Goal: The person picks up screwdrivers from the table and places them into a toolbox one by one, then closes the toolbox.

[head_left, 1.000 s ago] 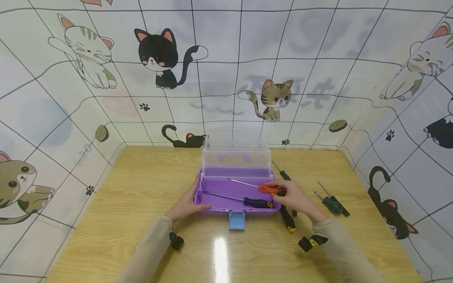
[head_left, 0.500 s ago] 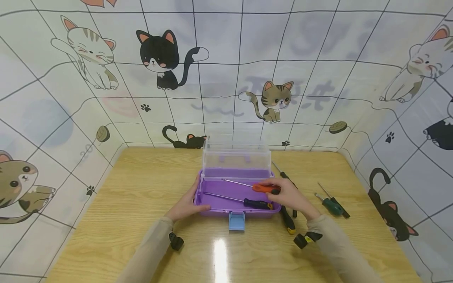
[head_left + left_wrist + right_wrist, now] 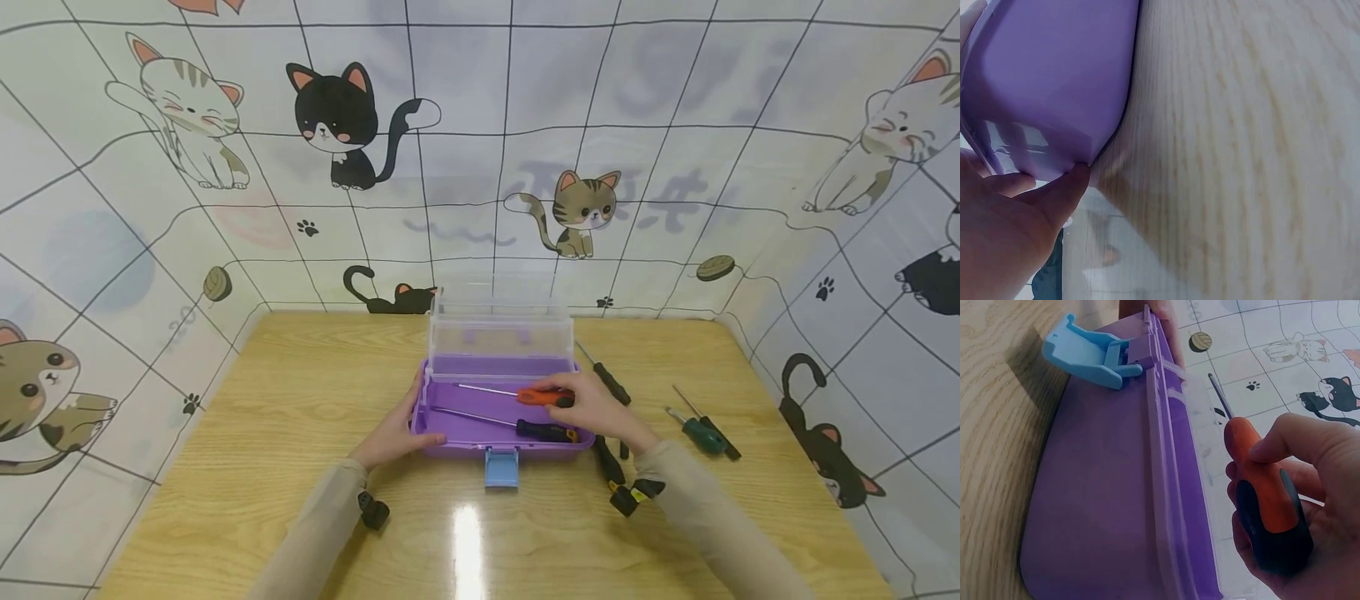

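A purple toolbox (image 3: 465, 448) stands on the table with its clear lid (image 3: 501, 337) raised. My left hand (image 3: 393, 433) grips the box's left end, thumb at the front rim; in the left wrist view its fingertips touch the purple wall. In my right hand (image 3: 592, 408) is an orange-and-black screwdriver (image 3: 536, 397), held by the handle over the box, shaft pointing left. Thumb and fingers wrap that handle in the right wrist view. Inside the box lies a black-handled screwdriver (image 3: 546, 431) with a yellow-orange end. A light blue latch (image 3: 502, 468) hangs open at the front.
Right of the box lie a black screwdriver (image 3: 611, 383) and another with a yellow end (image 3: 609, 462), partly behind the right arm. Further right are a green-handled screwdriver (image 3: 703, 435) and a thin black-handled one (image 3: 723, 437). Cat-print cloth surrounds the wooden table (image 3: 322, 367).
My right hand has moved left with the orange-and-black screwdriver, bringing it further over the box. The left hand has stayed at the box's left end.
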`<state>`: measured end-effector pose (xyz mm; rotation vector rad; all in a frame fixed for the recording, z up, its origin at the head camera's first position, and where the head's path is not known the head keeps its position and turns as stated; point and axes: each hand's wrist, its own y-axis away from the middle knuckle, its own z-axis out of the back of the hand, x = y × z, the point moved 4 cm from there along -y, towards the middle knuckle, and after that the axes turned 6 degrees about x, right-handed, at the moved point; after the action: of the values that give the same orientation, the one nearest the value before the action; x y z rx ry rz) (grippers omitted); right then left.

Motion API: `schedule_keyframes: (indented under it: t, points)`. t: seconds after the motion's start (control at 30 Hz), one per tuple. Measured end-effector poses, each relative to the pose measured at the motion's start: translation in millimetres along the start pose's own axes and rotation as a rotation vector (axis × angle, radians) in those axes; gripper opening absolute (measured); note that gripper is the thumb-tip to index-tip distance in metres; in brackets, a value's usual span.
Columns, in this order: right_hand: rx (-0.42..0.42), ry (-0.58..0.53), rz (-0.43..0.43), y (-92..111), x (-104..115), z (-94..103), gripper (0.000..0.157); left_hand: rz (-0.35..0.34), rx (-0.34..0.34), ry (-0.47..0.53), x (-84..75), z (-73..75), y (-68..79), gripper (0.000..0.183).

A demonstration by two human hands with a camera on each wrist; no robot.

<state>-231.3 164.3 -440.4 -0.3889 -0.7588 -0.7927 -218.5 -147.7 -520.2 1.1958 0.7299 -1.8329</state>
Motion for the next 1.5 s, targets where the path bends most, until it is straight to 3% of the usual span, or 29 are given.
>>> schedule_keyframes:
  t: [0.33,0.63,1.5]
  points:
    - [0.04,-0.024,0.04,-11,3,-18.6,0.035,-0.006,-0.002,0.009,-1.8,-0.2,0.7,0.119]
    - [0.096,-0.064,0.016,-20,-7,-34.1,0.03,0.021,0.003,0.001,0.8,0.5,0.2,0.12]
    - [0.187,0.039,0.027,-25,-18,-55.4,0.028,0.009,0.011,0.035,2.4,0.6,-0.5,0.12]
